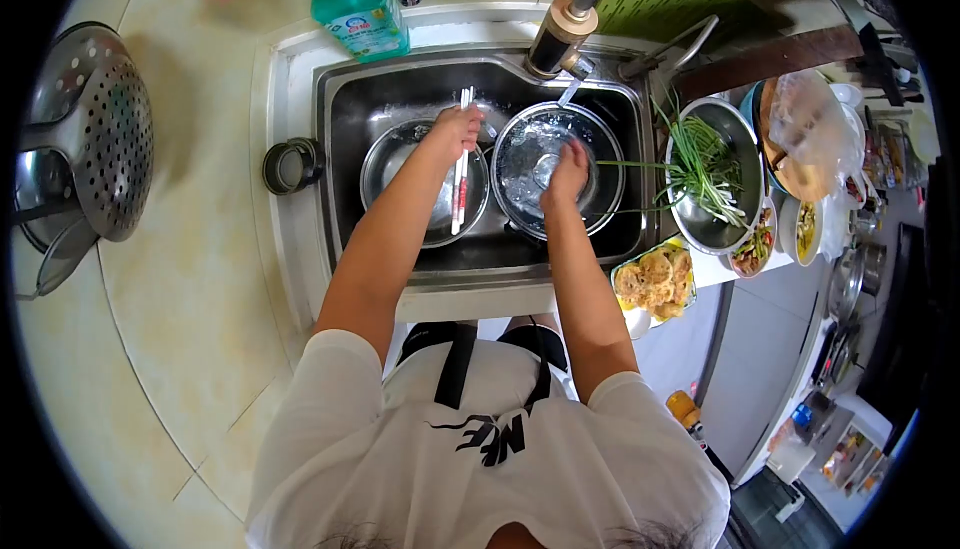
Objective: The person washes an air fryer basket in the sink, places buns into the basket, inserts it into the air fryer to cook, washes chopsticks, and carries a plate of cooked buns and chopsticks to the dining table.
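Note:
In the sink [400, 274] stand two round metal basins side by side. My left hand [457, 131] is closed round white chopsticks [460, 189] with red markings, held over the left basin [425, 239]. My right hand [568, 177] reaches into the right basin [612, 204], which holds water. Its fingers are curled beside a small shiny round shape [545, 169], whose kind I cannot make out. Water runs from the tap [570, 64] into this basin.
A green soap bottle [360, 14] stands behind the sink. On the right are a metal bowl with green onions [710, 164] and a tray of browned food [655, 284]. A perforated metal strainer [115, 134] and a small dark cup [292, 166] are on the left.

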`<state>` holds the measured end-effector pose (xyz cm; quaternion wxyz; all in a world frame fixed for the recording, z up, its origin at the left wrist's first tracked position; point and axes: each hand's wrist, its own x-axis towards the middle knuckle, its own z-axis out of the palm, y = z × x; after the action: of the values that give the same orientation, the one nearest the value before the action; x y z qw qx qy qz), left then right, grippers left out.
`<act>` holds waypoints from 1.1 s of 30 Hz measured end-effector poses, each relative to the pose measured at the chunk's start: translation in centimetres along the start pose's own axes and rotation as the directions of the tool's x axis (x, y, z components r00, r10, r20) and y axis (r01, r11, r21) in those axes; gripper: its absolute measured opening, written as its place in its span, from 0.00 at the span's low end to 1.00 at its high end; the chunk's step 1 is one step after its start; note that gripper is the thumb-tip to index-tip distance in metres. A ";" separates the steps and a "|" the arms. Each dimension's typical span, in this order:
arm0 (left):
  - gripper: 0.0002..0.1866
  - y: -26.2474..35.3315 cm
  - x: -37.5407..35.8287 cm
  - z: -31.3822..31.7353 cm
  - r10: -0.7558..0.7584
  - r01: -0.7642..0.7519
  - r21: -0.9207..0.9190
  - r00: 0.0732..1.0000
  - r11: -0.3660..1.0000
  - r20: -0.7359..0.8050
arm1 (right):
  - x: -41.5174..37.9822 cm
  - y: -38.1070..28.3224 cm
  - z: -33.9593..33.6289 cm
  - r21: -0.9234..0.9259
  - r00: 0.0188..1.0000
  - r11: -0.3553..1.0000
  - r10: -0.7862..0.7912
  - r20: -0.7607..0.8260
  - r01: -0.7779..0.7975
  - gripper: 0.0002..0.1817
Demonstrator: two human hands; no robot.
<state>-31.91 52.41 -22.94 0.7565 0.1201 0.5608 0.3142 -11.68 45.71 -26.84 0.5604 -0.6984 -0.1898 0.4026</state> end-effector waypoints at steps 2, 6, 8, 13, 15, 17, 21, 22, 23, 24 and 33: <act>0.16 -0.1 0.6 0.7 -0.010 0.009 -0.051 1.000 0.999 -0.025 | 2.1 2.8 -2.7 0.114 0.949 0.991 0.094 -0.301 -0.062 0.17; 0.27 0.1 1.7 2.4 -0.071 0.069 -0.040 0.996 0.997 -0.062 | 4.2 5.2 -2.2 0.593 0.753 0.513 0.603 0.265 -0.620 0.13; 0.29 0.0 2.5 2.9 -0.047 0.044 -0.028 0.989 0.999 -0.141 | 1.0 -0.1 0.9 0.484 0.665 0.459 0.449 0.597 -0.745 0.13; 0.22 -0.3 3.7 2.7 -0.078 0.066 -0.205 0.996 0.977 -0.052 | -3.5 -7.2 1.9 0.238 0.784 0.811 0.371 0.498 -0.535 0.19; 0.16 -0.7 5.0 2.0 -0.063 0.065 -0.216 0.998 0.974 0.016 | -2.0 -4.5 0.0 0.114 0.951 0.953 0.262 0.163 -0.281 0.20; 0.09 -0.4 3.9 3.0 -0.043 0.025 -0.242 0.997 0.970 -0.070 | 1.9 2.4 -2.7 0.114 0.974 0.990 0.105 -0.200 -0.083 0.22; 0.12 -1.4 5.7 1.8 -0.082 0.083 -0.212 0.997 0.974 0.013 | 3.6 4.1 -3.5 0.433 0.801 0.692 0.582 0.140 -0.578 0.20; 0.14 -2.0 6.5 1.1 -0.073 0.078 -0.164 0.997 0.983 0.041 | 3.2 3.4 -2.6 0.406 0.720 0.595 0.578 0.385 -0.694 0.19; 0.15 -2.5 7.5 0.7 -0.061 0.069 -0.115 0.996 0.991 0.070 | 2.8 2.6 -1.6 0.372 0.686 0.596 0.476 0.550 -0.712 0.19; 0.18 -3.0 8.8 1.1 -0.069 0.069 -0.159 0.998 0.985 0.007 | 0.8 -1.3 0.2 0.334 0.621 0.603 0.361 0.696 -0.725 0.18; 0.28 -0.7 4.2 3.0 -0.143 0.138 -0.075 0.988 0.988 -0.056 | 2.6 2.1 -3.1 0.189 0.972 0.977 0.133 -0.195 -0.096 0.18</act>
<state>-28.17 54.93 -25.48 0.7631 0.0437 0.5793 0.2833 -8.08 44.95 -29.60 0.6129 -0.6934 -0.0530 0.3752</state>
